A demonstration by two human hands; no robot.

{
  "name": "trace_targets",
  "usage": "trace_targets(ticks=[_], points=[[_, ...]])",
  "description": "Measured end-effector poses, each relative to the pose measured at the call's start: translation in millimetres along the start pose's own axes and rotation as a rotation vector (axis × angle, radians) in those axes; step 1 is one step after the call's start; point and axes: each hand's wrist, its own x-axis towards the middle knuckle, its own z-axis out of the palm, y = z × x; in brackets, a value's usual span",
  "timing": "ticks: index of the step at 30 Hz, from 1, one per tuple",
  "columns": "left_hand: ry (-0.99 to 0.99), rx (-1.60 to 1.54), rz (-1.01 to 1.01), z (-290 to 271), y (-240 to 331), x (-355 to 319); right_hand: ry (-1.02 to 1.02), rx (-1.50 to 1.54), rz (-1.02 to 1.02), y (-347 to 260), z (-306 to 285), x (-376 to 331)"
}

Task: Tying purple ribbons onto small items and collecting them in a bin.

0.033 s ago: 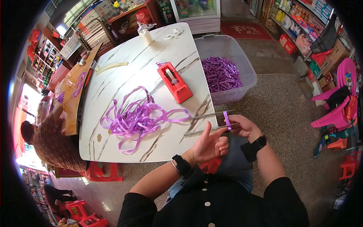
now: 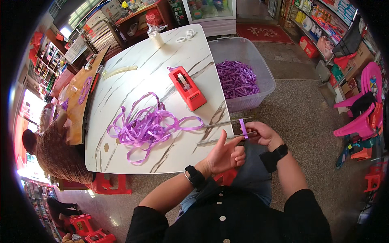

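Purple ribbon (image 2: 243, 128) stands as a short band across two thin metal rods (image 2: 221, 123) that stick out past the table's right edge. My right hand (image 2: 263, 134) is closed at the rod ends, its fingertips pinching by this band. From the near side my left hand (image 2: 227, 156) reaches in, thumb raised, index finger stretched along the near rod toward the band, other fingers curled. A tangled heap of purple ribbon (image 2: 146, 125) lies on the table, one loop running to the far rod. Beyond it sits a red tape dispenser (image 2: 188, 91).
A clear plastic bin (image 2: 265, 87) full of purple ribbon pieces stands against the right side of the marbled table (image 2: 170, 156). Tape rolls (image 2: 182, 39) and a bagged roll (image 2: 156, 38) lie far back. Another person (image 2: 60, 152) sits at left; pink chairs (image 2: 360, 109) are at right.
My right hand and wrist have shifted very slightly. Everything else looks the same.
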Motion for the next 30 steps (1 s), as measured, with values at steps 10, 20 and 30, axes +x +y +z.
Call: trace_targets(ticks=[10, 20, 30], points=[[-0.026, -0.068, 0.014, -0.9, -0.6, 0.6, 0.197, -0.457, -0.028, -27.8, 17.0, -24.5], [-0.005, -0.005, 0.004, -0.9, -0.5, 0.6, 0.122, -0.109, -0.103, 12.7, -4.2, 1.5], [0.034, 0.015, -0.004, 0.2, -0.8, -0.1, -0.381, 0.635, -0.011, 79.5, -14.9, 56.8]])
